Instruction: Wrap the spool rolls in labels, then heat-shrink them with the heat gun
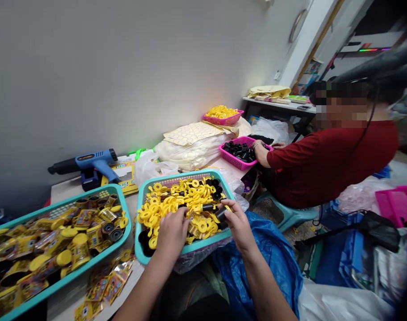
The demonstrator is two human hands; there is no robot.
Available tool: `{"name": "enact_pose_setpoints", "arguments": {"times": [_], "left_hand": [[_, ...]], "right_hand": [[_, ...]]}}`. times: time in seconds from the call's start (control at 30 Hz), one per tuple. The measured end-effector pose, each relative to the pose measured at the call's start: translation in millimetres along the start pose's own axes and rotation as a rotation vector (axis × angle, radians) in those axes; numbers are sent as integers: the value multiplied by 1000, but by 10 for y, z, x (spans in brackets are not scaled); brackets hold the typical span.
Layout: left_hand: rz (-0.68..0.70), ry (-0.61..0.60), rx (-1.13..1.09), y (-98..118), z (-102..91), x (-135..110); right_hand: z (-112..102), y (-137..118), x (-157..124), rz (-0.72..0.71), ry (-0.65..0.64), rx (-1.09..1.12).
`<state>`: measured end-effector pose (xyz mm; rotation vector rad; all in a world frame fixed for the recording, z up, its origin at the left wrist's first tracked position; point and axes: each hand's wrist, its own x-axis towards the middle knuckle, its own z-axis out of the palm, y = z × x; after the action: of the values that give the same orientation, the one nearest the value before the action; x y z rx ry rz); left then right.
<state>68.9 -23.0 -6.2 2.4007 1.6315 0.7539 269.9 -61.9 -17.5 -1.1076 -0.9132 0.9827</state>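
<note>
A teal plastic basket (186, 173) holds a jumble of yellow plastic rings (163, 200) and short black cylinders (207, 207) in front of me. My left hand (172, 232) is curled down over the rings, and its fingers hide whether it holds anything. My right hand (238, 223) is at the basket's right side, its fingers pinching one black cylinder (221, 214). To the left, a second teal basket (56, 210) is full of yellow-labelled packaged items (85, 218).
Loose printed packets (111, 285) lie on the table. A blue hot glue gun (93, 160) rests at the back. A co-worker's hand (260, 151) reaches into a pink basket of black cylinders (238, 151). Another pink basket (222, 118) holds yellow rings. Blue plastic sheeting (266, 267) covers my lap.
</note>
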Motion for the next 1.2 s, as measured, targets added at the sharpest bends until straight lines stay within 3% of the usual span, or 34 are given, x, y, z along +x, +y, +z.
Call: {"name": "enact_pose_setpoints", "arguments": {"times": [0.17, 0.27, 0.37, 0.47, 0.53, 0.67, 0.83, 0.93, 1.07, 1.2], "left_hand": [[-4, 242, -82, -221, -183, 18], [140, 433, -189, -342, -349, -154], [400, 656, -278, -404, -501, -475], [438, 734, -283, -413, -601, -836], [389, 731, -344, -408, -636, -1046], [239, 622, -514, -376, -689, -1349], [-360, 519, -1093, -284, -820, -1423], [-588, 358, -1145, -260, -865, -1361], [-652, 276, -1149, -267, -824, -1380], [-666, 252, -1138, -292, -750, -1490]], "right_hand": [[142, -27, -80, -26, -88, -108], [347, -79, -182, -14, -151, -83], [592, -133, -326, 145, -371, -36], [834, -191, -491, 289, -666, 36], [973, -226, -593, 299, -748, 64], [1145, -248, -733, 241, -722, -1], [1208, -221, -785, -23, -661, -198], [1214, -216, -801, -87, -656, -239], [1228, -141, -857, -93, -710, -268], [1252, -13, -925, -31, -674, -246]]}}
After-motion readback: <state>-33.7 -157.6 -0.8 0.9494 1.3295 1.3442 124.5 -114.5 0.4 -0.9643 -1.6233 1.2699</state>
